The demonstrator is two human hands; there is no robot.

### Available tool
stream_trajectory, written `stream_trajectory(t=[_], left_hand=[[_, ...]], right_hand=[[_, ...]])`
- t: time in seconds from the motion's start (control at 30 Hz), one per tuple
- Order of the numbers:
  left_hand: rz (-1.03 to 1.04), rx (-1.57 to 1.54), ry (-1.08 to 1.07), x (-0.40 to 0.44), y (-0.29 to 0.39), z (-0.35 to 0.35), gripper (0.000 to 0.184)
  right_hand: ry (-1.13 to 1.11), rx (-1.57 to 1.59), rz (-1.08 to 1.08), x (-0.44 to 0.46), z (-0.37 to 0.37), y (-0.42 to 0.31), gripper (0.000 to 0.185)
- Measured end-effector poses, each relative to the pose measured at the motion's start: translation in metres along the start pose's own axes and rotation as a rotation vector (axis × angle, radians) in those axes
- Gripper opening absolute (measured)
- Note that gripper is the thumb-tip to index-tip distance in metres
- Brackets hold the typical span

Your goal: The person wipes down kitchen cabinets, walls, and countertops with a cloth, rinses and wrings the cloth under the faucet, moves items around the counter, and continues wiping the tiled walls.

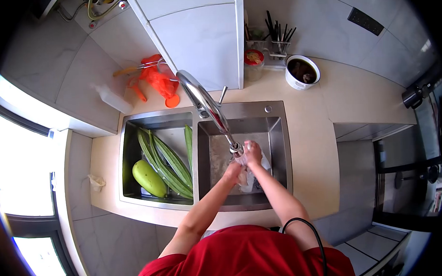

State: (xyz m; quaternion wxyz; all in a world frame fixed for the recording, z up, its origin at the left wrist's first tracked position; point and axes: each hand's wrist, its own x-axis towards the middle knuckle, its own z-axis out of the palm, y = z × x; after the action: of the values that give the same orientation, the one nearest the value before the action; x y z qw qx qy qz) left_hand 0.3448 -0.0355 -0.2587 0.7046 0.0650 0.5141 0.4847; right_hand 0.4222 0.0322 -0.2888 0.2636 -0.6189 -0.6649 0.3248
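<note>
Leaning over a double sink, a person in a red shirt holds both hands under the tap [211, 109], where water seems to run. The left hand [234, 170] and right hand [252, 153] are close together in the right basin [279, 160]; blur hides whether their fingers are open, closed or gripping anything. A pale, partly see-through item [249, 186] lies just beneath them on the basin floor. Rinsing appears under way rather than finished; nothing shows how much is done. In the left basin [128, 158], the produce lies whole and uncut, away from the hands; whether it is washed cannot be told. Counted: two basins, one tap, one smooth green gourd [149, 179], and at least three long ridged gourds [171, 161], partly overlapping. On the desk [312, 178] behind: one white pot [299, 85], one red-lidded jar [254, 71], one orange-red bag [160, 82].
</note>
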Motion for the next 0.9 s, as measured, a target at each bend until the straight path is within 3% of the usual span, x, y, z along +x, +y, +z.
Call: stream_trajectory(t=[0.03, 0.1, 0.23, 0.27, 0.3, 0.37, 0.4, 0.43, 0.5, 0.57, 0.63, 0.7, 0.73, 0.77, 0.83, 0.87, 0.9], left_hand=[[0.003, 0.007, -0.001, 0.000, 0.006, -0.003, 0.023], [0.022, -0.076, 0.086, 0.006, 0.015, -0.003, 0.024], [0.050, -0.400, -0.174, 0.044, -0.021, -0.056, 0.031], [0.054, -0.534, -0.277, 0.048, -0.029, -0.064, 0.033], [-0.068, -0.398, -0.003, 0.008, 0.003, -0.014, 0.032], [-0.017, -0.084, -0.007, 0.006, -0.006, -0.010, 0.024], [0.034, -0.130, 0.004, 0.000, -0.007, -0.006, 0.023], [0.034, -0.129, 0.005, -0.001, -0.006, -0.009, 0.023], [0.052, -0.123, 0.079, 0.003, -0.001, -0.011, 0.023], [0.150, -0.249, 0.056, 0.003, 0.003, -0.015, 0.029], [0.120, -0.164, 0.091, -0.010, 0.015, -0.010, 0.031], [0.087, 0.193, 0.087, -0.004, 0.016, -0.026, 0.034], [0.086, 0.387, 0.091, -0.005, 0.021, -0.030, 0.038], [0.083, 0.388, 0.091, -0.006, 0.021, -0.039, 0.038], [0.521, 1.040, 0.219, -0.010, 0.030, -0.045, 0.045], [0.366, 0.626, -0.186, -0.012, 0.031, -0.046, 0.047], [0.367, 0.626, -0.184, -0.032, 0.043, -0.028, 0.047]], right_hand=[[-0.151, 0.269, 0.073, 0.003, 0.006, 0.014, 0.022], [-0.221, 0.568, 0.137, -0.034, -0.001, -0.012, 0.031], [-0.156, 0.233, -0.316, -0.072, -0.001, -0.047, 0.037], [-0.119, 0.055, -0.288, -0.060, 0.018, -0.027, 0.038], [-0.017, 0.571, 0.045, -0.048, 0.013, -0.038, 0.031], [-0.070, 0.041, -0.258, -0.014, -0.009, -0.024, 0.054], [-0.047, 0.178, -0.123, -0.003, 0.024, 0.022, 0.057], [-0.200, 0.750, 0.323, -0.010, 0.015, 0.011, 0.055], [-0.277, 0.672, 0.168, -0.040, -0.012, -0.024, 0.055], [-0.028, 0.284, -0.232, -0.063, 0.013, -0.007, 0.050], [-0.283, 0.078, -0.203, -0.064, -0.012, -0.028, 0.041], [-0.291, 0.282, 0.021, -0.035, -0.026, -0.023, 0.038], [-0.412, 0.431, 0.411, -0.014, -0.037, -0.023, 0.038], [-0.275, 0.551, 0.448, -0.014, -0.058, -0.045, 0.040], [-0.413, 0.750, 0.569, -0.004, -0.058, -0.033, 0.035], [-0.413, 0.749, 0.568, -0.006, -0.052, -0.030, 0.035], [-0.478, 0.749, 0.527, -0.010, -0.049, -0.039, 0.034]])
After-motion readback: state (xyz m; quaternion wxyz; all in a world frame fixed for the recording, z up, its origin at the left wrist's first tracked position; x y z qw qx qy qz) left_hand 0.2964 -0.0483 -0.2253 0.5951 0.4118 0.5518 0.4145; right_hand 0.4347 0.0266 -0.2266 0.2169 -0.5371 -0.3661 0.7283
